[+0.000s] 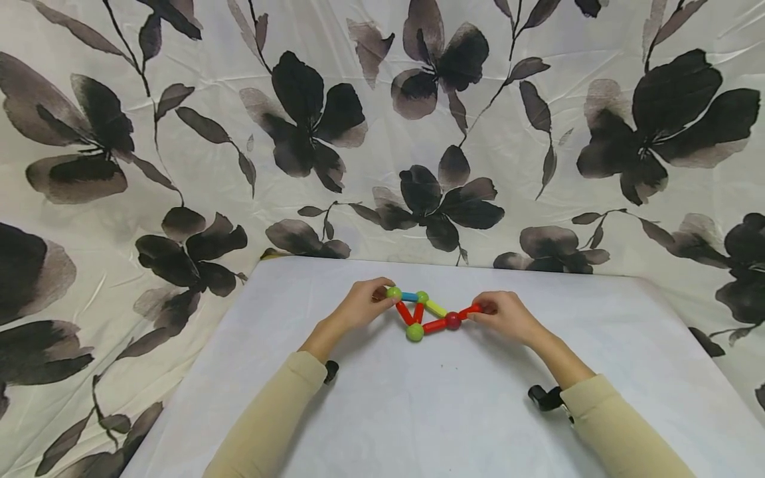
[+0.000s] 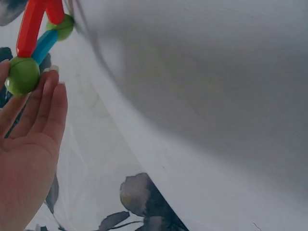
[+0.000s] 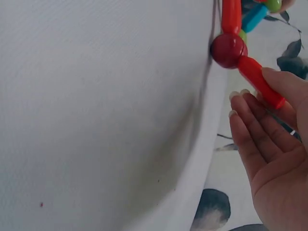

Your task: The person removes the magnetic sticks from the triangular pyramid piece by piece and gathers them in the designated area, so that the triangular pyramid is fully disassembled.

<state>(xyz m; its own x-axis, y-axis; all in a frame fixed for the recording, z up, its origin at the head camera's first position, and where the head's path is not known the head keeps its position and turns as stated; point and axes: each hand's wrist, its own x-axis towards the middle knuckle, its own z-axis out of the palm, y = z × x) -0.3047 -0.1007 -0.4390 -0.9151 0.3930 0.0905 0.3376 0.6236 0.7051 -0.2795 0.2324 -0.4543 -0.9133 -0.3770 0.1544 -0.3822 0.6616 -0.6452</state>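
Between both hands hangs a structure of toy rods and balls, held above the white table. My left hand (image 1: 363,303) pinches its left green ball (image 1: 394,293). From that ball a blue rod (image 1: 409,297) runs to a second green ball (image 1: 422,297), and a red rod (image 1: 404,313) to a lower green ball (image 1: 415,332). A yellow-green rod (image 1: 436,309) and a red rod meet at the dark red ball (image 1: 453,321). My right hand (image 1: 505,315) pinches a red rod (image 3: 262,83) that sticks out from this red ball, between thumb and fingers.
The white table (image 1: 418,411) spreads under both forearms. Behind it hangs a white cloth (image 1: 370,166) with dark printed flowers. Black straps (image 1: 545,398) with small devices sit at the wrists, by the beige sleeves (image 1: 621,425). Tiny specks lie on the table.
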